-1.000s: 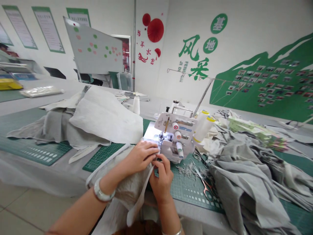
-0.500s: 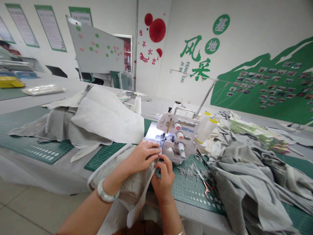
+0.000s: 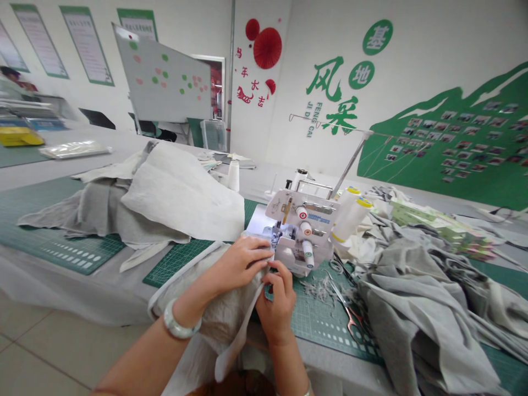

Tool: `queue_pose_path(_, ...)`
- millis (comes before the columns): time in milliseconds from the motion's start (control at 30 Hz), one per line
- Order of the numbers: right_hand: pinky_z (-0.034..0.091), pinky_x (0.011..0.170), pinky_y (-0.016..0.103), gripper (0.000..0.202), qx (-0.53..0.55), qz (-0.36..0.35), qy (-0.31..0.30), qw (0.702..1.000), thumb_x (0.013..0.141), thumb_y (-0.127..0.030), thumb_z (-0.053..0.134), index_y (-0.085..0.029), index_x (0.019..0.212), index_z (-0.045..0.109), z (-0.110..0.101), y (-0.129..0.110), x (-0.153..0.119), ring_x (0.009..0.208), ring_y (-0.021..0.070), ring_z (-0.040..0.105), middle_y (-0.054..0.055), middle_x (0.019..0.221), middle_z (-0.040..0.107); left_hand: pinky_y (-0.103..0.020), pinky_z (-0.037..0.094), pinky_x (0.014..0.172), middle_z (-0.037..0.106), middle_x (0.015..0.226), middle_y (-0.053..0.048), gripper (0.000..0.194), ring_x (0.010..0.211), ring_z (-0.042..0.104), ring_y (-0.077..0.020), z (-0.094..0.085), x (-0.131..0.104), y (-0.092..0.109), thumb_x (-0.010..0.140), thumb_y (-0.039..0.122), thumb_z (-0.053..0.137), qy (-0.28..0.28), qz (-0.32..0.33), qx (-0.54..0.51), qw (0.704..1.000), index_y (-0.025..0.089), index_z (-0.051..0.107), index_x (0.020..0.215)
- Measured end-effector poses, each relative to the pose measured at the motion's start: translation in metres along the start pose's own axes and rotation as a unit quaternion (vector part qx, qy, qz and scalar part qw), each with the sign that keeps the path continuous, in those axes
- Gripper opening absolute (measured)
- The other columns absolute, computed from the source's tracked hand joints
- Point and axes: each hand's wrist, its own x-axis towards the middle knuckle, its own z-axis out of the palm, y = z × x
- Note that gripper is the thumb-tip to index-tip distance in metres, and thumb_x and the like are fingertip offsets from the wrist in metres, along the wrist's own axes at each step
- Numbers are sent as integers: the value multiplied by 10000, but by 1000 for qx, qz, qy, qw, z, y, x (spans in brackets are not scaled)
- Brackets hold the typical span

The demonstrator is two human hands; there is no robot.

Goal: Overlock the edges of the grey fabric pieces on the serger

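Note:
An overlock sewing machine [image 3: 303, 220] stands on the table, its lamp lit over the needle area. Just left of its presser foot, my left hand [image 3: 243, 261] lies on a piece of light grey fabric [image 3: 225, 319], fingers stretched out flat towards the machine. My right hand [image 3: 278, 300] is closed in a pinch on the fabric's edge, close to the left fingertips and in front of the machine. From there the cloth drapes over the table edge towards me. The needle itself is too small to make out.
Scissors [image 3: 348, 311] and thread scraps [image 3: 319, 289] lie on the green cutting mat [image 3: 309, 319]. Grey cloth [image 3: 412, 308] is heaped at right, more fabric [image 3: 185, 190] at left. Thread cones [image 3: 350, 214] stand behind the machine. A person [image 3: 14, 82] is at far left.
The whole view has shifted very slightly. Both hands keep almost the same place on the fabric beside the machine.

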Motion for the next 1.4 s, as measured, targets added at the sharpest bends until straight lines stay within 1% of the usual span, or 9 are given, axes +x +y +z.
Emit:
queue_pose_path(267, 542, 743, 298, 186, -4, 6, 1, 1000, 805, -26, 482, -198, 820, 550, 0, 1, 1, 969, 196, 645, 131, 1090, 618, -419, 415, 1019, 601, 1242, -102, 288, 1175, 529, -228, 1, -1, 5, 949, 206, 480, 4, -3, 37, 999, 194, 634, 1193)
queue_pose_path(567, 544, 746, 298, 192, -11, 7, -2, 1000, 826, -31, 482, -195, 857, 576, 2, 3, -2, 989, 197, 641, 130, 1106, 617, -423, 414, 1027, 597, 1261, -98, 285, 1194, 526, -228, 4, -3, 0, 960, 213, 464, 13, 5, 51, 999, 198, 625, 1195)
queue_pose_path(700, 544, 777, 314, 201, -10, -3, -7, 1000, 814, -18, 488, -199, 856, 566, 2, 3, -2, 1020, 199, 623, 125, 1115, 610, -407, 414, 1031, 620, 1225, -78, 272, 1185, 525, -218, 2, -5, 2, 949, 156, 462, 15, 19, 48, 999, 198, 643, 1147)
queue_pose_path(767, 545, 801, 331, 204, 1, -11, -4, 1000, 812, -13, 493, -199, 857, 563, 2, 2, -3, 1014, 197, 616, 116, 1076, 613, -381, 432, 1010, 632, 1204, -74, 279, 1153, 541, -209, 0, -6, 3, 936, 116, 459, 13, 19, 39, 999, 182, 653, 1126)
queue_pose_path(867, 548, 804, 342, 208, 17, -18, -5, 1000, 815, -12, 495, -197, 867, 574, 2, 0, -4, 966, 189, 613, 96, 990, 616, -375, 446, 991, 642, 1195, -75, 284, 1120, 561, -205, -3, -5, 5, 931, 112, 455, 9, 16, 30, 999, 174, 661, 1116)
queue_pose_path(967, 548, 782, 333, 208, 24, -24, -16, 999, 808, -15, 506, -197, 871, 586, 2, -3, -3, 927, 187, 618, 91, 963, 628, -383, 455, 986, 647, 1192, -78, 281, 1115, 573, -206, -4, -2, 5, 944, 150, 442, 14, 5, 20, 1000, 182, 666, 1110)
queue_pose_path(1167, 513, 677, 267, 243, 11, -44, -28, 999, 749, 11, 461, -205, 795, 563, 0, -11, -3, 796, 168, 616, 63, 870, 631, -413, 438, 1014, 635, 1220, -94, 281, 1151, 563, -222, 0, 1, 3, 956, 198, 440, 23, 0, 29, 999, 177, 653, 1138)
queue_pose_path(1300, 445, 593, 221, 244, 1, -43, -25, 999, 748, 22, 435, -206, 722, 519, 0, -15, -5, 683, 143, 567, 39, 773, 593, -399, 439, 989, 640, 1201, -87, 271, 1129, 564, -220, 3, -3, 4, 935, 131, 450, 22, 24, 49, 998, 169, 656, 1106)
queue_pose_path(1400, 384, 549, 214, 245, -15, -45, -33, 998, 784, 6, 436, -206, 682, 509, 2, -19, -7, 617, 130, 517, 25, 729, 578, -373, 441, 965, 650, 1169, -67, 278, 1090, 566, -205, 4, -5, 6, 919, 86, 446, 21, 31, 46, 998, 173, 655, 1080)
